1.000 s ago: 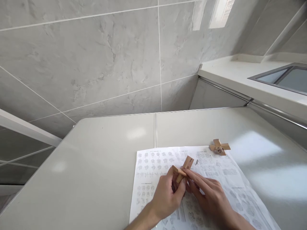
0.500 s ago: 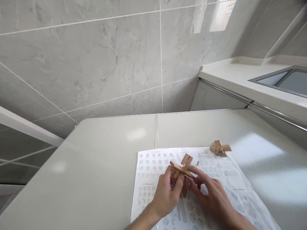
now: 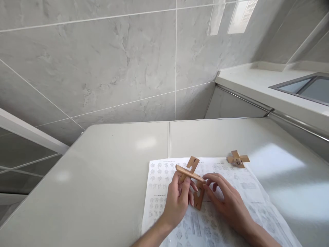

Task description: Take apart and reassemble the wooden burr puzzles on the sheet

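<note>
Several notched wooden puzzle pieces are held crossed over the printed sheet [image 3: 160, 219]. My left hand [image 3: 180, 195] is closed around the crossing, thumb on the slanted wooden puzzle piece [image 3: 189, 173]. A flat wooden piece marked 3 [image 3: 193, 162], with a notch in its edge, sticks up beyond it. Below, a slotted wooden piece marked 1 [image 3: 198, 199] slants down by my left fingertips. My right hand [image 3: 223, 195] has its thumb and fingertips closed at the slanted piece's right end. How the pieces interlock is partly hidden by my fingers.
A cross-shaped wooden piece group [image 3: 238, 160] lies at the sheet's far right corner. The pale table [image 3: 102, 178] reaches back to a grey tiled wall [image 3: 108, 68]. At right, a white ledge [image 3: 241, 77] with a metal rail stands above the table.
The wooden pieces have shifted left and turned, so the piece marked 3 stands out further. The piece marked 1 now shows below. My right hand has drawn back to the slanted piece's end.
</note>
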The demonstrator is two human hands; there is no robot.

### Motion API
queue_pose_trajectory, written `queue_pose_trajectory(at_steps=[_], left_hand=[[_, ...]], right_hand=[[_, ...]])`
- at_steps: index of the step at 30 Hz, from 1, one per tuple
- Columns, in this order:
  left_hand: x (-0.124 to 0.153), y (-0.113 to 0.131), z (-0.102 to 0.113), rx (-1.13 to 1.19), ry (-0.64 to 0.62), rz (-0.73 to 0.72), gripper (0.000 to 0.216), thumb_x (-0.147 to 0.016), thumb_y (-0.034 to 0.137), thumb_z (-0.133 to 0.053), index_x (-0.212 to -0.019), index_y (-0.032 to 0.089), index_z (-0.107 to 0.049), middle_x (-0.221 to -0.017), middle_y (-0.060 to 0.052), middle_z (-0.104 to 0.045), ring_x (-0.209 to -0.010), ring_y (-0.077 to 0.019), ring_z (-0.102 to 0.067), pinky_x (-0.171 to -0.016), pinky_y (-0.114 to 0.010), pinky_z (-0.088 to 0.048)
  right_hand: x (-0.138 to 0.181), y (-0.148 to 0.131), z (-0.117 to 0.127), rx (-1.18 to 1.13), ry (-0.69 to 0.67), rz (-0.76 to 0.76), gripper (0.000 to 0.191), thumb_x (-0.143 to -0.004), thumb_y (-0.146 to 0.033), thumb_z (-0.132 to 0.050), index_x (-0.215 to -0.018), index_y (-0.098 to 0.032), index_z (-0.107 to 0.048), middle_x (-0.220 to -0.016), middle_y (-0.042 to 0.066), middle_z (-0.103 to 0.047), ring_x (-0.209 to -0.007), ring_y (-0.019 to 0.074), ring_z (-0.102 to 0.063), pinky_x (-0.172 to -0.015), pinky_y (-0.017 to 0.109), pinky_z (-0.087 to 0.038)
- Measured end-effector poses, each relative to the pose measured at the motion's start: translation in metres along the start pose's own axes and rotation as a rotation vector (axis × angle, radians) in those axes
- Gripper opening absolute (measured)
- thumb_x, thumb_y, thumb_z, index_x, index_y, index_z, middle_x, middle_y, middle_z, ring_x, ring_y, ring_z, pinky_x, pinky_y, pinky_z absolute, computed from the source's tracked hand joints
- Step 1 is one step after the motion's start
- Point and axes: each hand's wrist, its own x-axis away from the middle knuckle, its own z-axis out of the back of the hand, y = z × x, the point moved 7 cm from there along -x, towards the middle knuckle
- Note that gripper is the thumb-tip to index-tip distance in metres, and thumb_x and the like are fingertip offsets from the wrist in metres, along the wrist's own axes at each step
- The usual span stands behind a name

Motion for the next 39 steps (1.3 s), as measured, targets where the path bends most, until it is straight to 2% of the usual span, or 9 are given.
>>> queue_pose_trajectory(at_steps=[10, 18, 39], left_hand=[[0.0002, -0.0006, -0.0005, -0.002, 0.0, 0.002, 0.043, -0.11, 0.063, -0.053, -0.114, 0.02, -0.058, -0.095, -0.004, -0.073, -0.053, -0.0083, -0.053, -0.055, -0.025, -0.046], [-0.0008, -0.001, -0.0004, -0.015, -0.002, -0.004, 0.041, -0.111, 0.06, -0.052, -0.115, 0.02, -0.059, -0.09, -0.002, -0.073, -0.052, -0.007, -0.052, -0.054, -0.024, -0.044], [0.0, -0.0008, -0.0003, -0.026, 0.003, -0.003, 0.038, -0.112, 0.059, -0.051, -0.114, 0.022, -0.06, -0.091, -0.002, -0.073, -0.052, -0.0078, -0.052, -0.055, -0.025, -0.045]], right_hand=[[-0.002, -0.0047, 0.0001, -0.013, 0.001, 0.013, 0.01, -0.114, -0.027, -0.053, -0.117, -0.028, -0.063, -0.099, 0.004, -0.073, -0.074, 0.0192, -0.071, -0.067, 0.029, -0.061], [-0.0016, -0.0046, -0.0009, -0.008, -0.013, 0.025, 0.012, -0.114, -0.023, -0.052, -0.118, -0.027, -0.062, -0.1, 0.004, -0.071, -0.078, 0.0191, -0.07, -0.07, 0.029, -0.06], [0.0011, -0.0015, -0.0048, -0.047, -0.056, 0.003, 0.01, -0.115, -0.024, -0.05, -0.116, -0.029, -0.059, -0.103, 0.005, -0.071, -0.075, 0.0193, -0.067, -0.068, 0.03, -0.057]])
